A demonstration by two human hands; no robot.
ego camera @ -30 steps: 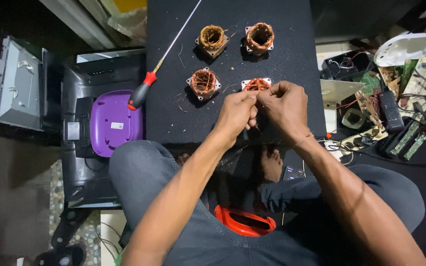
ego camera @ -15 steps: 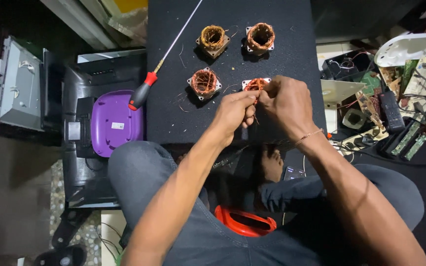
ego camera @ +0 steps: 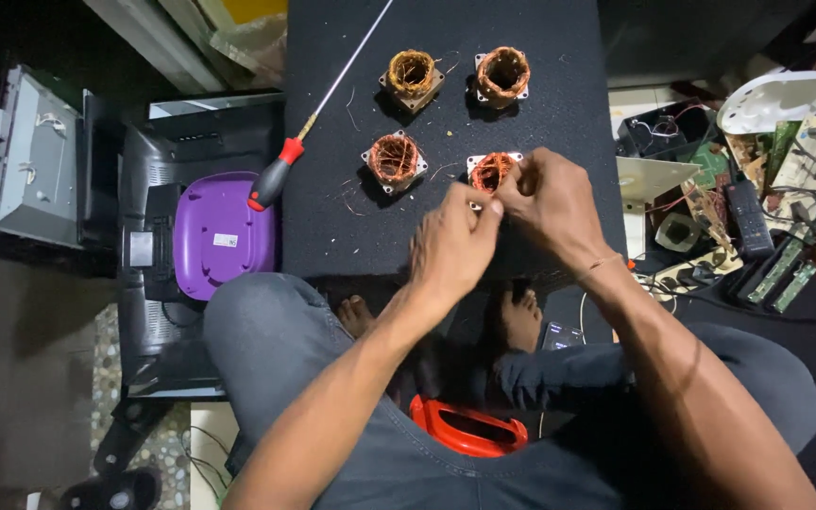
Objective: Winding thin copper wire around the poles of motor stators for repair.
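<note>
Overhead light falls brightly on the black fabric-covered board (ego camera: 559, 123) and the four copper-wound square coils, the nearest (ego camera: 493, 172) sharply rendered. Both bare hands, left (ego camera: 453, 247) and right (ego camera: 552, 200), are evenly lit and crisp, casting little shadow. The floor at far left sinks into darkness, and the frame's corners stretch slightly.

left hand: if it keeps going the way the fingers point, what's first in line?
The left hand points up and right, toward the copper-wound coil at its fingertips, so that coil likely comes first. The right hand crowds the same spot; depth there is unclear.
</note>
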